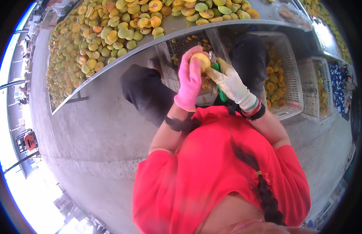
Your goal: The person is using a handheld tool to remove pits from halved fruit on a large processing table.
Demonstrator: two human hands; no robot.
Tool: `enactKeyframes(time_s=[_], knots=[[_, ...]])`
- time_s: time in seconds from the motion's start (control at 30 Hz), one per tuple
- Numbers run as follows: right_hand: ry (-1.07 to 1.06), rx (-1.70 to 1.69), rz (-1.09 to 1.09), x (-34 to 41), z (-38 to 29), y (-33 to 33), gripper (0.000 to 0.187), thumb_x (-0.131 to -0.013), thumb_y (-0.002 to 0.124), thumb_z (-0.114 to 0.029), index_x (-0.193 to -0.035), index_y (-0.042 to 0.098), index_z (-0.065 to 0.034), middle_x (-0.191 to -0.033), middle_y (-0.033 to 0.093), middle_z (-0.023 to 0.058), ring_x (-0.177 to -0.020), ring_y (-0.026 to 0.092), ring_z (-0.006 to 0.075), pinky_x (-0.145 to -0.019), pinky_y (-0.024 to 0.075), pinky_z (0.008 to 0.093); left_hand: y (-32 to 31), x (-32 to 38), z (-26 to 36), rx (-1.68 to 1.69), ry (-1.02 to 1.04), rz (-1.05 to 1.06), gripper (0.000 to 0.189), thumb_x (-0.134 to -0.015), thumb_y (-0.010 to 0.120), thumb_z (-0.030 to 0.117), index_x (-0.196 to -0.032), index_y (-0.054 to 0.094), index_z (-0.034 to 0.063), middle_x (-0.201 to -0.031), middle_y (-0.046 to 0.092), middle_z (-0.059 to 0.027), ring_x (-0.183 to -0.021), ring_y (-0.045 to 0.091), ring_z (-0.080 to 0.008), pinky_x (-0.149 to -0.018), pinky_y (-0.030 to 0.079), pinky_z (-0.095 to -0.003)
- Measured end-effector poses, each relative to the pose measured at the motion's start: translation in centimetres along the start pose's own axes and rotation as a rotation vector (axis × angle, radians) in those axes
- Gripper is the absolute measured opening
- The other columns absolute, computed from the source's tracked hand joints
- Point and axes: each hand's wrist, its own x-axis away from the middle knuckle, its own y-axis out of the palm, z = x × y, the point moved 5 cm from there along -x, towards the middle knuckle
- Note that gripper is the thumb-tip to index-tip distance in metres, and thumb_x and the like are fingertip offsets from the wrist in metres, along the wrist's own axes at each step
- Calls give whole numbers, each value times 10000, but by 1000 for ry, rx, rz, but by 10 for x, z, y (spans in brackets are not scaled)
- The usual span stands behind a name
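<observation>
My left hand [188,82], in a pink glove, holds a halved yellow fruit [202,62], seemingly a peach, with a cut face turned to the right. A white glove covers my right hand [235,80], which grips a green-handled hand tool [222,94]. The tool's metal head [210,55] is close against the fruit's right edge; whether it bites into the flesh I cannot tell. Beneath both hands, between my knees, stands a plastic crate [168,65] with scraps of fruit inside.
A metal-edged table [175,31] bears a large heap of fruit halves [102,32] ahead and to the left. Right of my knee is a white crate [296,87] of orange halves, with another crate [311,90] beyond. A plastic bag [293,16] lies on the table's right end.
</observation>
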Motion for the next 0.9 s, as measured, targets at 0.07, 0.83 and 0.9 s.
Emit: enactKeyframes(time_s=[0.07, 0.83, 0.9], knots=[[-17, 191, 87, 7, -9, -6, 293, -914, 701, -228, -1057, 550, -21, -714, 593, 26, -557, 577, 116, -499, 457, 278, -4, -2, 1, 99, -31, 65, 409, -1057, 466, 284, -1377, 486, 30, -1189, 617, -114, -937, 626, -161, -875, 511, -296], [229, 249, -260, 21, -3, 12, 144, -955, 569, -123, -992, 615, 8, -866, 625, 202, -734, 643, 308, -601, 522, 393, 18, -4, 25, 173, -196, 52, 617, -1074, 315, 516, -1014, 644, -3, -917, 679, -111, -765, 645, -176, -718, 524, -304], [277, 229, -318, 21, -3, 12, 158, -958, 560, -122, -1014, 619, 14, -862, 628, 178, -724, 646, 270, -596, 518, 382, 17, -4, 24, 167, -188, 35, 639, -1070, 309, 530, -999, 650, -5, -894, 679, -111, -758, 649, -177, -708, 524, -301]])
